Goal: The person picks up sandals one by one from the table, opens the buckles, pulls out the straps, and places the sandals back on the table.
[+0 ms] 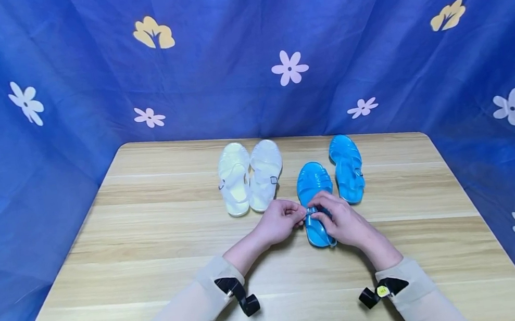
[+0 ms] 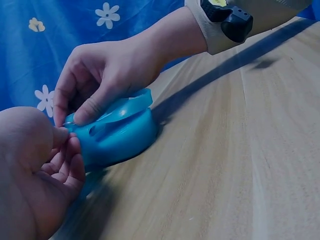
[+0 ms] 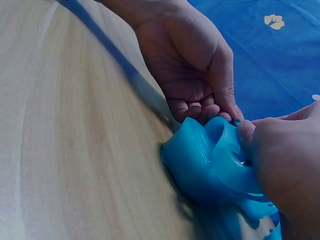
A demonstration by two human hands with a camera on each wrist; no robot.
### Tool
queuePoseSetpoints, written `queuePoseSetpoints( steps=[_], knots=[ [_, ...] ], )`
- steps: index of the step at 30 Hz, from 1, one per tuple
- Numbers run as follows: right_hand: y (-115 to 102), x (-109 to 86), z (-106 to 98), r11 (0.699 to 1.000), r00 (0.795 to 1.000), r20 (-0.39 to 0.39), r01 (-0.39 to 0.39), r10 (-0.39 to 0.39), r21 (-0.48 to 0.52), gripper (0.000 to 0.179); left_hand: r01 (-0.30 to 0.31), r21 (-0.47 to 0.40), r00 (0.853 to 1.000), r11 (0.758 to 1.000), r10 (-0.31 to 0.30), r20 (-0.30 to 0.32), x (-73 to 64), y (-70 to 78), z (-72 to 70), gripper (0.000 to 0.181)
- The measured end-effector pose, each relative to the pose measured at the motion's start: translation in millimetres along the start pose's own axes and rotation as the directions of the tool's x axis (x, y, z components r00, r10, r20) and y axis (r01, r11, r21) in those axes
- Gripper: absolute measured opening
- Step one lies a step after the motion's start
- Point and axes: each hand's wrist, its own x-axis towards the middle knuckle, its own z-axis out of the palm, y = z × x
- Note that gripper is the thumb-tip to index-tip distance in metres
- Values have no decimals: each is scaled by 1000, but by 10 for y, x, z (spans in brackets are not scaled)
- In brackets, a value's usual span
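Observation:
A shiny blue jelly sandal (image 1: 313,178) lies on the table, its toe pointing away from me. Both hands meet at its ankle strap (image 1: 311,211), on the sandal's left side. My left hand (image 1: 282,222) pinches the strap's end between thumb and forefinger; the other fingers curl in, as the right wrist view shows. From the right, my right hand (image 1: 339,221) reaches over the sandal and pinches the strap by the buckle with thumb and fingertips. The heel of the sandal (image 2: 122,142) faces the left wrist camera. Fingertips mostly hide the buckle.
A second blue sandal (image 1: 347,169) stands just behind and right of the worked one. To the left, a pair of whitish clear sandals, one (image 1: 234,176) beside the other (image 1: 265,172), sits side by side. A blue flowered cloth (image 1: 227,54) hangs around the wooden table (image 1: 152,234).

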Motion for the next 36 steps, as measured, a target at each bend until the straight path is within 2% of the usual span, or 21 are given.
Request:
queuePoseSetpoints(
  steps=[15,24,27,33,36],
  knots=[
    [-2,-2,7,998,997,-23,69,-69,1,22,43,-14,999,999,-43,9,-7,89,2,16],
    [-6,-30,-3,999,998,-47,38,-37,18,24,23,-1,1000,1000,-23,12,-10,62,-17,15],
    [0,-41,-5,999,998,-52,34,-33,21,23,28,-44,999,999,-27,21,-10,40,-35,15],
    [22,-49,7,999,998,-61,38,-36,32,22,86,-173,996,981,-82,30,-16,10,-72,14],
    [27,-50,16,999,997,-65,39,-37,33,22,96,-175,995,980,-93,27,-16,3,-78,14]
  ],
)
